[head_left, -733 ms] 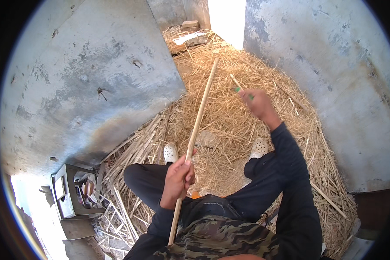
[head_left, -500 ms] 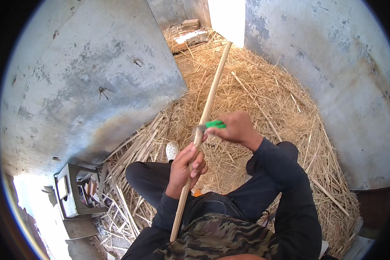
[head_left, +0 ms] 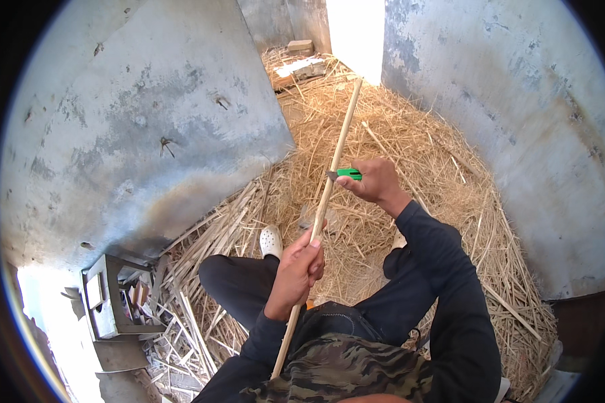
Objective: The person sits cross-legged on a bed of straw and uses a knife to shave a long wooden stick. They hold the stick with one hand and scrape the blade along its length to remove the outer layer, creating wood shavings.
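Note:
A long pale wooden stick (head_left: 343, 134) slants from my lap up and away toward the far doorway. My left hand (head_left: 297, 269) is wrapped round its lower half, fingers closed on it. Further up the stick, my right hand (head_left: 376, 181) grips a green-handled knife (head_left: 349, 174). The knife's dark blade lies against the stick, crossing it. Part of the handle is hidden in my right palm. The stick's lower end rests against my camouflage-patterned shirt.
Straw and shavings (head_left: 444, 181) cover the floor around my legs. Long split strips (head_left: 215, 232) lie piled at the left, beside a wooden box-like stool (head_left: 107, 295) holding scraps. Weathered walls (head_left: 154, 101) stand on both sides. Bricks (head_left: 300, 46) sit near the bright doorway.
My right hand has moved the knife up and away along the stick, further from my left hand. The left hand still holds the stick and sits slightly lower.

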A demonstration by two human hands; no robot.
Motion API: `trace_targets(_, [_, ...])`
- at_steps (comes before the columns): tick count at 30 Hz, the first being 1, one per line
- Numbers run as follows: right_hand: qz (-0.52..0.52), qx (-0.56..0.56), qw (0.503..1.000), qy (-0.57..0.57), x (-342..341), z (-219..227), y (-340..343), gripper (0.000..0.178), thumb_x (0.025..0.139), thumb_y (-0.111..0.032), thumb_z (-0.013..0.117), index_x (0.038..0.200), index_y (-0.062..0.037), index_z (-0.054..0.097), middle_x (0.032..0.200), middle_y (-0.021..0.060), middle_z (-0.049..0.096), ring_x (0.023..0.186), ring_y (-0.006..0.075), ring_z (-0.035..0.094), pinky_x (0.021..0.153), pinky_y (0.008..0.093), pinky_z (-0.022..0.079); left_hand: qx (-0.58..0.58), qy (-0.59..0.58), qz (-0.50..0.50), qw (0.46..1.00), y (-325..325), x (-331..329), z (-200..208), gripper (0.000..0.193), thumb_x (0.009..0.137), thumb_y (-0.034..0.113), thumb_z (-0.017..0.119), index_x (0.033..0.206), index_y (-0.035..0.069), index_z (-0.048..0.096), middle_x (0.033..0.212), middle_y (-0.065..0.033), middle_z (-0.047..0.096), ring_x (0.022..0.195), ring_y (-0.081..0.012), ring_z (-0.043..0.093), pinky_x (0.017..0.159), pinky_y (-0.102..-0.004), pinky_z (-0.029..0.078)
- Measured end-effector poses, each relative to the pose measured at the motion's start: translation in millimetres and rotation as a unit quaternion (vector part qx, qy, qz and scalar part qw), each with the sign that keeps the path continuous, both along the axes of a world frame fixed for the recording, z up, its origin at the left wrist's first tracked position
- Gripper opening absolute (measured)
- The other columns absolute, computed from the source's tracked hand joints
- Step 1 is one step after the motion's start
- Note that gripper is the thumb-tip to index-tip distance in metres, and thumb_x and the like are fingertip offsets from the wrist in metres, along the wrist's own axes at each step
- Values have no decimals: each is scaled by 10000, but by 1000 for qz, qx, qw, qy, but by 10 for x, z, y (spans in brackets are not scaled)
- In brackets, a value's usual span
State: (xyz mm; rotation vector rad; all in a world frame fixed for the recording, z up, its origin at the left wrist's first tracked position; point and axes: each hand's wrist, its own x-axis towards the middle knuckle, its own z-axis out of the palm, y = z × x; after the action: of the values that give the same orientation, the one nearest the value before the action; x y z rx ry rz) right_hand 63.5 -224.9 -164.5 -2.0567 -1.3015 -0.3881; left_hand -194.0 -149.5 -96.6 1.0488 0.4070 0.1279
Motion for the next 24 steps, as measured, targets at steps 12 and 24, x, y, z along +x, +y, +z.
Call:
trace_targets(12, [56,-61,996,17,-241,-24,46,712,887,-751,351,574,-157,587,431,-53,349,363,103,312,349,298,287,-43,1,13,999,23,-307,-50,479,1003,171,407,1438,-17,338,592,45,360,438,-42,326,467,-192,295])
trace_targets(24, [36,-83,995,40,-42,-130,68,743,877,-779,322,500,-150,448,427,-37,344,373,108,340,353,304,258,-45,13,9,999,-34,-428,-72,491,1008,187,408,1442,-25,325,586,42,355,428,-47,305,474,-199,288])
